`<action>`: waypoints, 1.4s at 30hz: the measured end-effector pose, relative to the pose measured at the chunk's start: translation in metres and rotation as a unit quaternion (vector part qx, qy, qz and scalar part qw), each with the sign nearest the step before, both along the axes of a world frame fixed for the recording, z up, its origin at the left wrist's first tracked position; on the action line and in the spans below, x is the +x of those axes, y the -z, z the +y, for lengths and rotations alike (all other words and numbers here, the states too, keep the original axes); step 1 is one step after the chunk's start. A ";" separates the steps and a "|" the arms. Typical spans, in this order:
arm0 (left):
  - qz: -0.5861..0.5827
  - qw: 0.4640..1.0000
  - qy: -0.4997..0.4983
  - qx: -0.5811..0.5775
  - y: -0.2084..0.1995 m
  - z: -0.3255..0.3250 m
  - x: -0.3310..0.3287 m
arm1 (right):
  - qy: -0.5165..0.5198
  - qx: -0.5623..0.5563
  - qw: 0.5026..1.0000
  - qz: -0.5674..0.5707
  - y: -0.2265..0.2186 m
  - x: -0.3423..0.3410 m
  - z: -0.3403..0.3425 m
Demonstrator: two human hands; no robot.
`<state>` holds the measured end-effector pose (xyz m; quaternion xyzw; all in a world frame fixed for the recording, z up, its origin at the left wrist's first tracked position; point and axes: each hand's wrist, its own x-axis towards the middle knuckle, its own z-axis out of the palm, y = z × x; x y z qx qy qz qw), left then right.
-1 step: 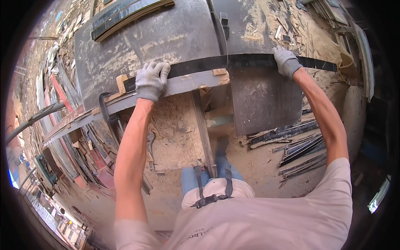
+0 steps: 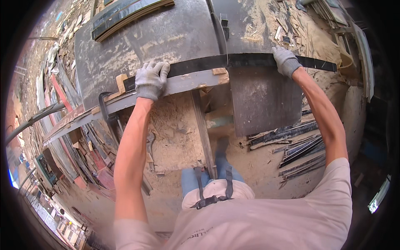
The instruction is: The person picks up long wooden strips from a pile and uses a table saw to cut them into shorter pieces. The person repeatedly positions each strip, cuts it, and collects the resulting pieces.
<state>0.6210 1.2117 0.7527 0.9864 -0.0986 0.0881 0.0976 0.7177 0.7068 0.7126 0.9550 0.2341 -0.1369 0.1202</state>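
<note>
Dark grey counter (image 2: 175,29) spreads at twelve o'clock; across it, from ten to two o'clock, lies a long black strip (image 2: 200,63). Left hand (image 2: 151,80) at half past ten and right hand (image 2: 286,62) at two curve over it; how far either grip closes, I cannot tell.

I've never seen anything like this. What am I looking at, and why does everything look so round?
There's no robot here: a person is using their own two hands, in grey gloves. The pictures come from a wide fisheye camera worn on the head, looking down, so straight edges bend. The left hand and right hand are both on a long black strip lying across a dark worktop. Along the strip's near side runs a grey rail, with a clamp towards the left. Farther away lies a stack of boards. Whether the fingers grip or merely press is hard to tell.
</note>
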 end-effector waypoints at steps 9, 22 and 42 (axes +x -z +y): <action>0.032 0.998 -0.041 0.020 0.002 0.001 0.007 | 0.049 0.029 0.998 0.005 -0.004 -0.070 -0.030; 0.161 0.987 0.008 -0.026 -0.033 0.010 0.034 | 0.047 0.180 0.982 0.030 -0.094 0.026 -0.002; 0.030 0.624 -0.447 -0.640 -0.014 0.076 0.187 | -0.034 0.320 0.945 0.065 -0.051 0.222 0.094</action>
